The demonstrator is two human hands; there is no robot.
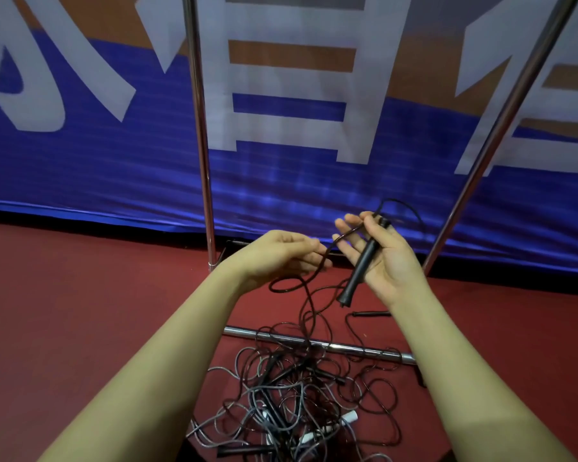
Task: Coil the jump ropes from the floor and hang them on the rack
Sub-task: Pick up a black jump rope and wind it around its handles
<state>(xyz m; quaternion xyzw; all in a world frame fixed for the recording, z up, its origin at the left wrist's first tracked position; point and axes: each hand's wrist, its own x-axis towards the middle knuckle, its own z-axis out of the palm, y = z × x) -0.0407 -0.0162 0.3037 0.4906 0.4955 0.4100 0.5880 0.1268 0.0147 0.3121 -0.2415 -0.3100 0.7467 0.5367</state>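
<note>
We hold the black handle upright in our right hand — its cord runs left through our left hand's pinching fingers, down to the near floor tangle.

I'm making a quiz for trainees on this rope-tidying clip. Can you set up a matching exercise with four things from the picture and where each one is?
Things:
1. black handle
2. black rope
3. tangled pile of ropes
4. metal bar

Places:
A. lying flat on the red floor, under some rope loops
B. across the palm of the right hand
C. heaped on the floor between the forearms
D. running past the fingers of the left hand

Pairs: 1-B, 2-D, 3-C, 4-A
</note>
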